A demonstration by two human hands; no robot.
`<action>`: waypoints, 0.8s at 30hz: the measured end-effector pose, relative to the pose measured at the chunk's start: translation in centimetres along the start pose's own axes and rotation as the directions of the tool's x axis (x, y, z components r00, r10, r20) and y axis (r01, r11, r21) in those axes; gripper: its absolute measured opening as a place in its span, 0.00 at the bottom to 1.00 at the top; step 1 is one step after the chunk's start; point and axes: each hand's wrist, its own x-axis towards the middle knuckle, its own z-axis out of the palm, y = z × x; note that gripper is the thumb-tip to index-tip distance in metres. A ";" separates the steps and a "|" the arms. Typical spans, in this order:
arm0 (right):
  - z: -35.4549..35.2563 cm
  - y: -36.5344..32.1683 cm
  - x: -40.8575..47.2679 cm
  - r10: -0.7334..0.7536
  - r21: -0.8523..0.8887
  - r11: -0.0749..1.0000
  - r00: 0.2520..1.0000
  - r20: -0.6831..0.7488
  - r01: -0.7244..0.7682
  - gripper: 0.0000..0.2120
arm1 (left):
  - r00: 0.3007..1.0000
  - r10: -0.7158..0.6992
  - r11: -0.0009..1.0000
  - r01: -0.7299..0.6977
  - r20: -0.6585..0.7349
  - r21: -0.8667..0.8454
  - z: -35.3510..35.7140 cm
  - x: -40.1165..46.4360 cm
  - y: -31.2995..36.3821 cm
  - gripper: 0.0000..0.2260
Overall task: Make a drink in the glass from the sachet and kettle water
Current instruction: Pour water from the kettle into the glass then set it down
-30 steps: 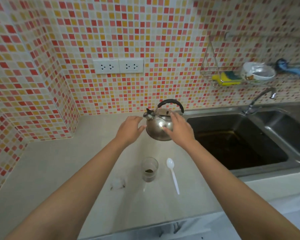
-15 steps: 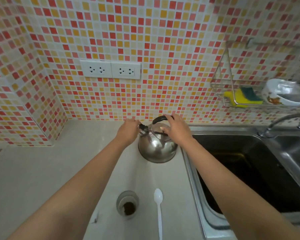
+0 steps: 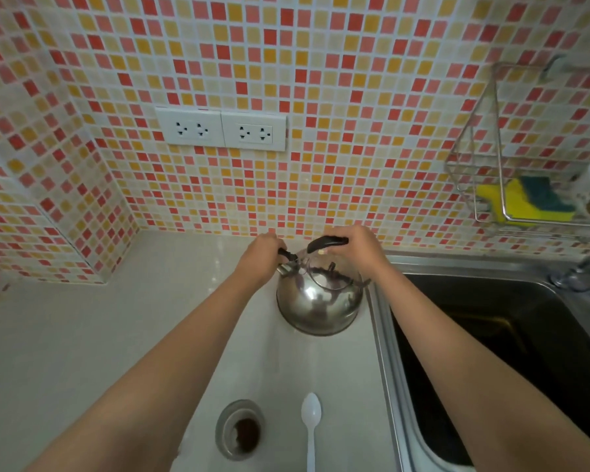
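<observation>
Standing at a pale kitchen counter [image 3: 82,335] backed by red, orange and cream mosaic tiles, a person reaches both bare arms forward to a round steel kettle [image 3: 319,301] that sits on the counter close to the wall, just left of the sink [image 3: 491,335]. The right hand [image 3: 358,245] is curled over the right end of the kettle's black arched handle [image 3: 325,242], fingers wrapped around it. The left hand [image 3: 261,255] is closed around the small black cap at the spout [image 3: 286,264], which points left; whether it is pinching the cap or only resting on it cannot be told. The glass [image 3: 240,429] stands near the bottom of the view, on the person's side of the kettle and slightly left of it, well apart from both hands. Dark powder lies in its bottom and it looks dry, so the pour appears not yet done. A white plastic spoon [image 3: 310,434] lies just right of the glass, bowl toward the wall, handle running toward the person. No sachet is clearly visible. The coming move seems to turn on this: the spout faces left and the glass sits nearer the person, so the right hand would have to carry the kettle back toward the body until the spout hangs over the rim.
</observation>
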 end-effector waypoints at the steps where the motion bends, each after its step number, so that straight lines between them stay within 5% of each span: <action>1: 0.0 -0.1 -0.1 -0.011 0.011 1.000 1.000 0.011 0.011 0.18 | 1.000 -0.004 1.000 0.004 0.015 0.004 -0.3 -0.1 0.1 0.11; 24: -5.7 -10.5 -12.2 -0.273 -0.238 0.927 0.957 0.099 0.289 0.19 | 0.951 0.273 0.962 -0.273 0.143 -0.016 -9.6 -14.1 1.6 0.19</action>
